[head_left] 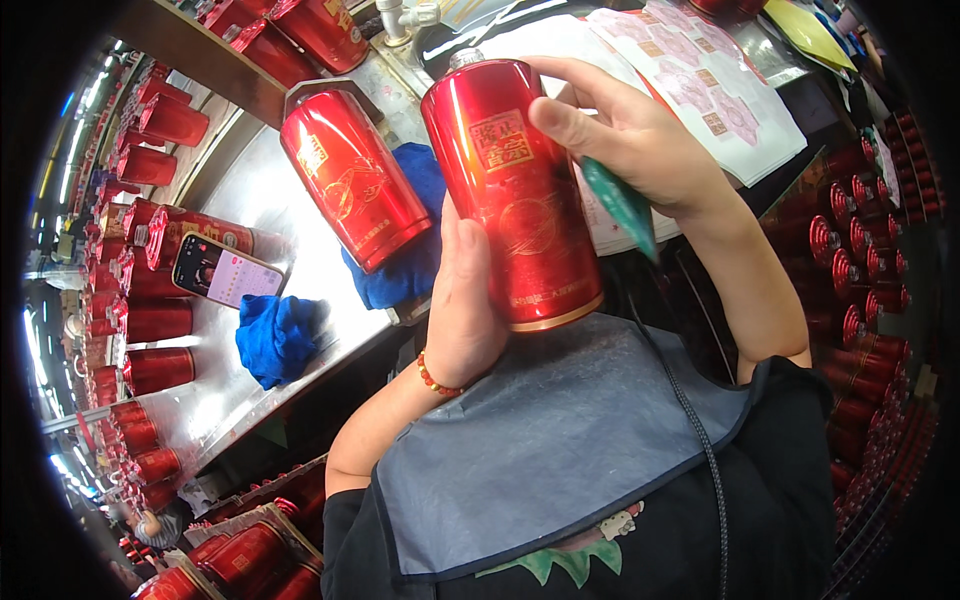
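A glossy red bottle (520,240) with a gold emblem and a clear faceted neck is held up in front of me, its neck pointing away. My left hand (468,300) grips its lower left side, thumb along the front. At its upper right, my right hand (625,130) curls round the shoulder, with the fingers partly hidden behind it. That same hand holds a green, pointed, flat piece (620,205) against its palm; its exact kind I cannot tell. A second red bottle (355,180) lies on a blue cloth (385,285) to the left.
On the metal bench (225,400) at left are a phone (228,272) with a lit screen and a crumpled blue cloth (275,340). Printed sheets (705,90) lie at the far right. Many red bottles (160,315) stand left, with more (850,240) at right.
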